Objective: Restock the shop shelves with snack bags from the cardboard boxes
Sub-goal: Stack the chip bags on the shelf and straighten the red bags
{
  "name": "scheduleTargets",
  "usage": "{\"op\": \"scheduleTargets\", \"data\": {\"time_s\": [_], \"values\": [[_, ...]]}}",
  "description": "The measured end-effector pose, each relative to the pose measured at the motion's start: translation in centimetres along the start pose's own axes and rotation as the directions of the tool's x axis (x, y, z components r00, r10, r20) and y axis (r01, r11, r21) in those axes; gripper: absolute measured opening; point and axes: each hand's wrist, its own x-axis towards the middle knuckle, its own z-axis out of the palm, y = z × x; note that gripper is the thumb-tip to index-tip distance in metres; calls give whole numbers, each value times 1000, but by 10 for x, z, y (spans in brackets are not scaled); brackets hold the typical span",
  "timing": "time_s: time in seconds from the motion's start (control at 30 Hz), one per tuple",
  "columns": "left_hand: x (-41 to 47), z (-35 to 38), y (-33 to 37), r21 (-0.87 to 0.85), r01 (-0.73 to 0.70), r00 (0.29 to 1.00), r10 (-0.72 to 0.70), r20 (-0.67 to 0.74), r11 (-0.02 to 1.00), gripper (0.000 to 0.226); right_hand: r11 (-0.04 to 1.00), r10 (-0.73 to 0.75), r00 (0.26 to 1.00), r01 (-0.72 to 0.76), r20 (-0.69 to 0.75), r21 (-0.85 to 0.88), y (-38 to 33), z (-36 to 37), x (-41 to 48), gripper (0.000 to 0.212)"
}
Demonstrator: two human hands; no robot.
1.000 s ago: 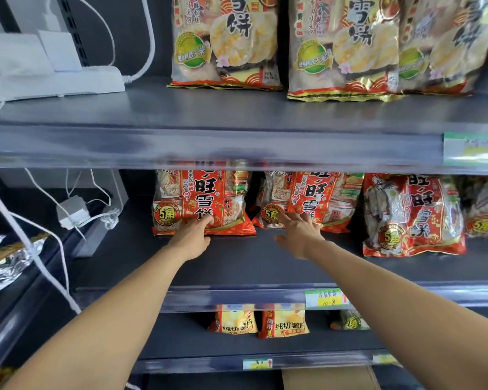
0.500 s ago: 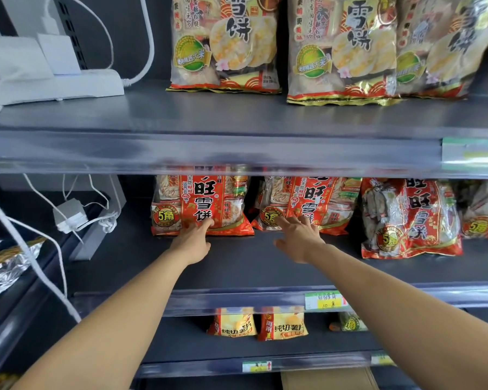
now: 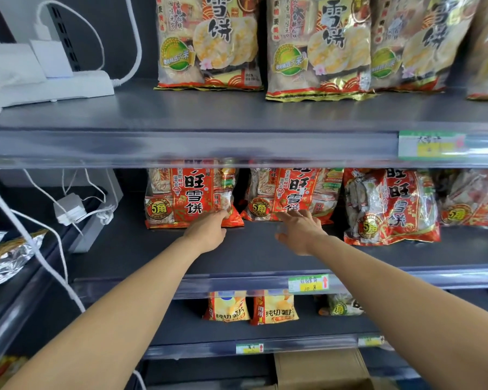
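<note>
Both forearms reach in over the mid shelf [image 3: 251, 249]. The left hand [image 3: 206, 232] holds its fingers straight and close together, tips touching the lower right front of the left bag [image 3: 181, 198]. The right hand [image 3: 299, 232] lies flat, fingers spread and thumb out, fingertips at the bottom edge of the middle bag [image 3: 293, 192]. Neither hand grips anything.

The step looks like facing up, that is, squaring two red snack bags already standing on the shelf. These bags look puffy and light, so a nudge is best given low, near the base; pressure higher up would likely tip them backward. Small, even pushes with flat fingers should keep the labels upright and facing out. The third bag [image 3: 389, 206] stands nearer the front edge, so lining the two up with it would give a tidy row.

The box [image 3: 319, 367] sits lowest, under the shelves. Only its top shows, so I cannot tell what is left inside. The low shelf [image 3: 181, 322] holds two yellow chip bags [image 3: 227, 306] side by side, with a greenish pack to the right, partly hidden. The mid shelf carries the red bags in a row, all set toward the back. The top shelf [image 3: 237, 114] bears large pale bags [image 3: 316, 46] standing upright, and a white power strip [image 3: 48, 85] with plugs at its left end.
</note>
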Motion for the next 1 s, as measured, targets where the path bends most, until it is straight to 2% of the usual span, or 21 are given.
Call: {"op": "scheduleTargets", "data": {"time_s": [0.1, 0.27, 0.47, 0.7, 0.83, 1.0], "values": [[1, 1, 32, 0, -72, 997, 72, 5, 997, 40, 999, 38, 999, -38, 6, 2, 19, -5, -11, 61], [9, 12, 95, -9, -220, 971, 220, 93, 975, 37, 988, 151, 989, -151, 8, 36, 68, -18, -36, 61], [24, 29, 176, -38, -304, 941, 306, 143, 952, 36, 961, 275, 961, -276, 35, 35, 149, -27, -58, 55], [23, 65, 250, -19, -274, 939, 272, 211, 961, 38, 972, 233, 966, -232, 113, -20, 219, -22, -54, 54], [30, 85, 276, 17, -258, 936, 245, 252, 966, 50, 978, 208, 965, -206, 162, -33, 256, -16, -44, 56], [45, 104, 297, 69, -176, 936, 145, 320, 982, 67, 989, 147, 976, -146, 160, -19, 292, -8, -26, 57]]}}
